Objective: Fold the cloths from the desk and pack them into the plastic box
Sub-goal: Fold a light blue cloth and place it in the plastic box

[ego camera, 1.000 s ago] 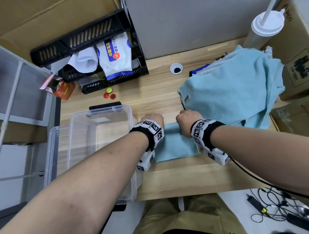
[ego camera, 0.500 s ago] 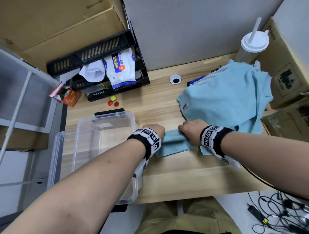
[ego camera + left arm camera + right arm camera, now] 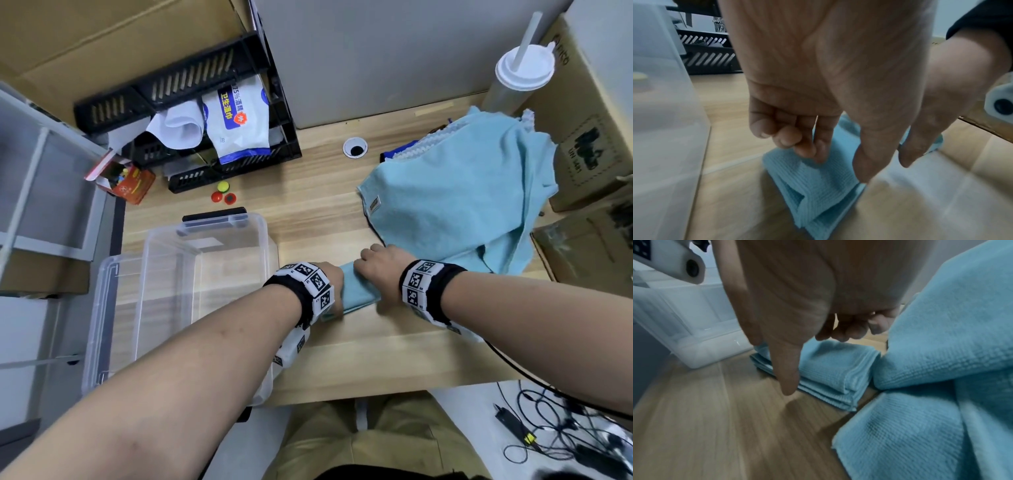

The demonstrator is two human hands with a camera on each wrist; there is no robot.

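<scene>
A folded light blue cloth lies on the wooden desk, just right of the clear plastic box. My left hand grips its left end, curled fingers on top and thumb down the near side. My right hand grips the right end, thumb at the cloth's front edge and fingers curled over the back. In the right wrist view the cloth shows several stacked layers. A heap of unfolded blue cloths lies right behind the right hand. Nothing shows inside the box.
A black crate with wipes stands at the back left, with three bottle caps before it. A lidded cup with straw and cardboard boxes line the right side. Cables lie on the floor.
The flat cloth has been folded over into a narrower bundle. Both hands have come closer together on it. The view has shifted slightly.
</scene>
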